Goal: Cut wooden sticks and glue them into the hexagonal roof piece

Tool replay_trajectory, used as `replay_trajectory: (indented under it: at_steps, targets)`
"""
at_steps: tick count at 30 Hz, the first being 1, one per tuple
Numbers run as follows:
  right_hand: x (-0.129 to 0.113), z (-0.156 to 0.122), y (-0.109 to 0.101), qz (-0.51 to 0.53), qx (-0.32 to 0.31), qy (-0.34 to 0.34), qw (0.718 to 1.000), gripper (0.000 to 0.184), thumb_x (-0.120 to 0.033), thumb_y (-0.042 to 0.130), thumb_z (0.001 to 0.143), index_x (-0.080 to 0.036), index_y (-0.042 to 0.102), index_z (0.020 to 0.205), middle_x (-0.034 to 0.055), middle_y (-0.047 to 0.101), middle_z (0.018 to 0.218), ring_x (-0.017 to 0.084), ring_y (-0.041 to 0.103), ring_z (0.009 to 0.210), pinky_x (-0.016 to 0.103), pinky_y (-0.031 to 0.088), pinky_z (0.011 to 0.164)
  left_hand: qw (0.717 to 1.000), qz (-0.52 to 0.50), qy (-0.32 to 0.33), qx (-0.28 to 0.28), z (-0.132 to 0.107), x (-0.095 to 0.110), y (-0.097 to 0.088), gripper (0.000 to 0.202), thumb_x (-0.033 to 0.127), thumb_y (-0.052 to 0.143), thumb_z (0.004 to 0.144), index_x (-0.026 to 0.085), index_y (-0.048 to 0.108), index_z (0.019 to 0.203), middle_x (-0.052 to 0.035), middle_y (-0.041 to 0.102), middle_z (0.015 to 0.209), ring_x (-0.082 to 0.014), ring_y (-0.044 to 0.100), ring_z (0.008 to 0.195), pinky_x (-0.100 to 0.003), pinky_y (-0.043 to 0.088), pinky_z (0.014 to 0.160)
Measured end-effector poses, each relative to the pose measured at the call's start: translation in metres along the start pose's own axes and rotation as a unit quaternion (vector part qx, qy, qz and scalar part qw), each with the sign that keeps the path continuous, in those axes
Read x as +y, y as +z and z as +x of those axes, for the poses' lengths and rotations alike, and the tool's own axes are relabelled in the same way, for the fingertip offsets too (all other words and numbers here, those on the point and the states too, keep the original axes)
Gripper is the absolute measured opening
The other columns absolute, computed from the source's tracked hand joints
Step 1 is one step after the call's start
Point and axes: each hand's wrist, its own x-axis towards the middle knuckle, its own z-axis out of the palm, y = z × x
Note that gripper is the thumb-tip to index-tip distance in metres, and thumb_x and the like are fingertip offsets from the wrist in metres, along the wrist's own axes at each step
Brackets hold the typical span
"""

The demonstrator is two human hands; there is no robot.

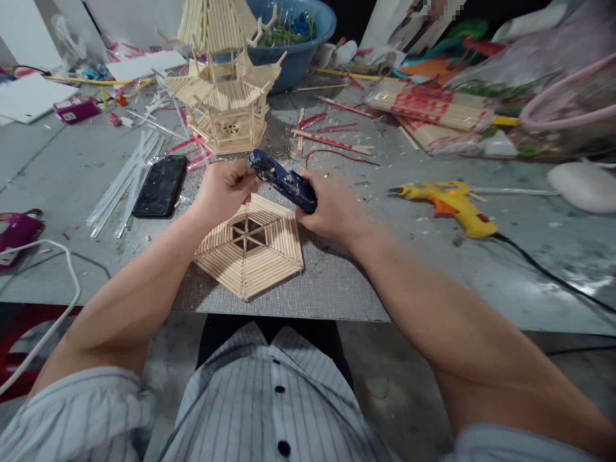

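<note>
My right hand (334, 205) is wrapped round a worn dark blue hand tool (283, 181) that looks like a cutter, held tilted with its far end up and to the left. My left hand (226, 186) is closed in a pinch at that far end; what its fingers hold, if anything, is too small to make out. Below both hands, a flat hexagonal panel of wooden sticks (245, 263) lies near the table's front edge. It has an open centre crossed by spokes, and my left hand covers part of its upper left side.
A tiered stick pavilion (228, 96) stands behind my hands, before a blue basin (298, 54). A black phone (160, 186) and clear glue sticks (128, 173) lie left. Right are a yellow glue gun (447, 202) with its cord and bagged sticks (428, 102).
</note>
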Motion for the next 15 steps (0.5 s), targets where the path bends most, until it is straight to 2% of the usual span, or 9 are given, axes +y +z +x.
replay_trajectory:
  at_steps: [4, 9, 15]
  targets:
    - [-0.007, -0.001, -0.005, -0.013, -0.016, 0.029, 0.999, 0.051, -0.022, 0.055, 0.072, -0.020, 0.054, 0.122, 0.0126, 0.065, 0.114, 0.032, 0.059, 0.105, 0.045, 0.047, 0.085, 1.000, -0.001, 0.009, -0.003, 0.001, -0.002, 0.001, 0.022, 0.024, 0.059, 0.077, 0.019, 0.050, 0.057, 0.0045, 0.046, 0.045, -0.0061, 0.046, 0.041, -0.021, 0.032, 0.043]
    - [-0.019, -0.003, -0.008, -0.022, -0.017, 0.086, 0.996, 0.053, -0.014, 0.050, 0.071, -0.020, 0.054, 0.123, 0.0107, 0.067, 0.107, 0.030, 0.061, 0.099, 0.042, 0.047, 0.080, 0.999, 0.012, -0.031, 0.004, 0.000, 0.000, 0.004, 0.022, 0.016, 0.058, 0.078, 0.019, 0.050, 0.058, 0.0051, 0.047, 0.044, -0.0060, 0.047, 0.040, -0.020, 0.033, 0.044]
    - [-0.022, -0.002, -0.008, -0.046, -0.019, 0.119, 0.992, 0.050, -0.022, 0.053, 0.074, -0.017, 0.055, 0.124, 0.0135, 0.067, 0.107, 0.032, 0.061, 0.098, 0.041, 0.045, 0.079, 0.998, 0.011, -0.068, 0.009, -0.003, 0.008, 0.008, 0.021, 0.016, 0.057, 0.079, 0.018, 0.051, 0.059, 0.0051, 0.049, 0.045, -0.0059, 0.049, 0.041, -0.020, 0.035, 0.045]
